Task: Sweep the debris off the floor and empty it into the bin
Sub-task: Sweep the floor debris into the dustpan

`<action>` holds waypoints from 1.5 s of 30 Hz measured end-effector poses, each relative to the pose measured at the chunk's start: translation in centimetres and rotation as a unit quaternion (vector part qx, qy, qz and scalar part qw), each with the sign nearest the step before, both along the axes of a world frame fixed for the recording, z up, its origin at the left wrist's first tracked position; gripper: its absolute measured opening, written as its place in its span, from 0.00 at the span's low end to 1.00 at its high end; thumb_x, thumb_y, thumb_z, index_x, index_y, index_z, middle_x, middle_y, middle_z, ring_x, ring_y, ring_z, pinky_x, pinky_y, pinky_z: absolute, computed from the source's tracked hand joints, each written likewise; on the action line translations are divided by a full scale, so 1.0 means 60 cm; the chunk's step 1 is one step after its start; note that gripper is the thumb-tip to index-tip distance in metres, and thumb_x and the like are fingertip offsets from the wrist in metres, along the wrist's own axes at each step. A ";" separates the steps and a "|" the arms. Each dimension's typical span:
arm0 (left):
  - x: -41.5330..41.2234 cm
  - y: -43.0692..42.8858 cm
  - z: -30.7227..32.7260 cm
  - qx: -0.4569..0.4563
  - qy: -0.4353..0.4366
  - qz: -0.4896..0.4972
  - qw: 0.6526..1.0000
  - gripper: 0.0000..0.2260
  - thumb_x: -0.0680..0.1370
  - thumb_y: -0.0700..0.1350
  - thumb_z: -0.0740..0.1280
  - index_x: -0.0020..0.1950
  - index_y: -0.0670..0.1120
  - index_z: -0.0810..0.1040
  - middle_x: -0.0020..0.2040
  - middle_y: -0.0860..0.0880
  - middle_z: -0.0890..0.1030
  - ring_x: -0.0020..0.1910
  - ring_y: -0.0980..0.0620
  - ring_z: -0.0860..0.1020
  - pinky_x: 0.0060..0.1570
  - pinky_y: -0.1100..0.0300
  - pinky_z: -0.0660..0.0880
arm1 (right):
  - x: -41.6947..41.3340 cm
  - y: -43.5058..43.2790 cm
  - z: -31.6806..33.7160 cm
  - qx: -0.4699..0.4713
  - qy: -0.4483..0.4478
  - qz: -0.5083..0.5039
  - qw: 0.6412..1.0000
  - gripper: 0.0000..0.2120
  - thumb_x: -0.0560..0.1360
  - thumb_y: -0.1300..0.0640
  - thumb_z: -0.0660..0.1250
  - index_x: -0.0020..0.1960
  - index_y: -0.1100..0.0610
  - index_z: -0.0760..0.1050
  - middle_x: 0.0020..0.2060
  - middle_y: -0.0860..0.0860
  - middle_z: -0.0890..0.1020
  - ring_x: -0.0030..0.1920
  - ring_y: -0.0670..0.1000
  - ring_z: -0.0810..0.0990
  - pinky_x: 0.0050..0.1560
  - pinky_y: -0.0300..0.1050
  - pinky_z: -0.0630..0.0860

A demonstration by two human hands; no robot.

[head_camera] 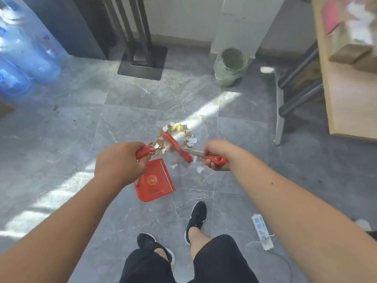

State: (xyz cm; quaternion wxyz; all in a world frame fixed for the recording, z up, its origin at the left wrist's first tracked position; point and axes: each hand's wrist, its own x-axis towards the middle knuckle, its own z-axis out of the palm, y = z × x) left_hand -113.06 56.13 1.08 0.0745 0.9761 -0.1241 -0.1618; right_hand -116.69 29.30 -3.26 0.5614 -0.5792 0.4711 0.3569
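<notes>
A pile of torn paper debris (179,129), white, gold and brown, lies on the grey tiled floor ahead of my feet. My left hand (119,162) grips the red handle of a red dustpan (156,181), whose pan rests on the floor just short of the pile. My right hand (216,155) holds the red handle of a broom, and its red head (176,147) lies across the near side of the debris. A few loose scraps (200,169) sit beside the pan. A bin (231,66) lined with a clear bag stands by the far wall.
Blue water bottles (24,54) stand at the far left. A black metal stand base (142,62) sits by the wall. A wooden table (346,88) with dark legs fills the right side. A white power strip (262,231) with its cable lies near my right foot.
</notes>
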 end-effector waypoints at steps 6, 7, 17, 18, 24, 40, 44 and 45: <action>0.042 -0.099 -0.005 -0.009 0.001 -0.063 0.998 0.08 0.75 0.58 0.68 0.41 0.56 0.79 0.34 0.55 0.78 0.37 0.47 0.76 0.33 0.58 0.67 | -0.065 -0.101 0.025 -0.008 -0.017 -0.102 0.995 0.03 0.77 0.67 0.61 0.44 0.63 0.71 0.33 0.59 0.75 0.26 0.50 0.72 0.19 0.33 0.68; 0.048 -0.113 -0.007 -0.015 0.004 -0.077 0.997 0.08 0.75 0.58 0.68 0.41 0.56 0.79 0.34 0.55 0.78 0.37 0.48 0.76 0.34 0.59 0.67 | -0.076 -0.108 0.020 -0.012 -0.019 -0.123 0.992 0.04 0.76 0.67 0.61 0.43 0.62 0.70 0.32 0.58 0.73 0.26 0.50 0.71 0.19 0.33 0.67; 0.120 -0.184 -0.051 -0.063 0.013 -0.229 0.971 0.09 0.75 0.58 0.68 0.45 0.53 0.82 0.39 0.53 0.83 0.43 0.46 0.80 0.40 0.54 0.78 | -0.119 -0.061 -0.090 -0.090 0.015 -0.366 0.926 0.06 0.74 0.70 0.55 0.43 0.62 0.68 0.22 0.55 0.69 0.22 0.51 0.68 0.25 0.35 0.62; 0.128 -0.181 -0.051 -0.072 0.018 -0.243 0.967 0.09 0.75 0.58 0.68 0.44 0.53 0.81 0.39 0.53 0.82 0.43 0.46 0.80 0.40 0.54 0.78 | -0.122 -0.046 -0.102 -0.095 0.024 -0.392 0.915 0.06 0.74 0.70 0.54 0.44 0.62 0.68 0.18 0.54 0.69 0.23 0.50 0.68 0.23 0.34 0.62; 0.191 -0.129 -0.054 -0.094 0.028 -0.303 0.948 0.16 0.75 0.55 0.67 0.31 0.54 0.66 0.30 0.54 0.74 0.36 0.48 0.75 0.33 0.59 0.71 | -0.092 0.073 -0.176 -0.062 0.050 -0.518 0.852 0.12 0.75 0.71 0.51 0.50 0.59 0.69 0.28 0.56 0.70 0.14 0.47 0.63 0.18 0.30 0.60; 0.329 0.037 -0.046 -0.106 0.000 -0.273 0.956 0.09 0.74 0.57 0.69 0.45 0.53 0.81 0.33 0.55 0.80 0.36 0.51 0.77 0.34 0.58 0.74 | 0.112 0.302 -0.148 0.059 0.009 -0.508 0.859 0.14 0.75 0.70 0.54 0.56 0.62 0.73 0.32 0.56 0.72 0.18 0.47 0.68 0.25 0.36 0.60; 0.346 0.069 -0.037 -0.098 -0.008 -0.248 0.964 0.07 0.74 0.56 0.70 0.44 0.54 0.80 0.33 0.56 0.80 0.37 0.51 0.78 0.34 0.58 0.74 | 0.129 0.315 -0.132 0.058 -0.007 -0.502 0.863 0.11 0.74 0.69 0.57 0.52 0.61 0.73 0.31 0.56 0.71 0.21 0.48 0.67 0.27 0.38 0.59; 0.349 0.074 -0.034 -0.102 -0.015 -0.242 0.965 0.06 0.74 0.56 0.70 0.44 0.55 0.81 0.34 0.56 0.80 0.37 0.51 0.77 0.34 0.59 0.73 | 0.130 0.317 -0.126 0.054 -0.007 -0.498 0.865 0.11 0.73 0.69 0.57 0.52 0.61 0.73 0.30 0.57 0.71 0.22 0.49 0.68 0.28 0.38 0.59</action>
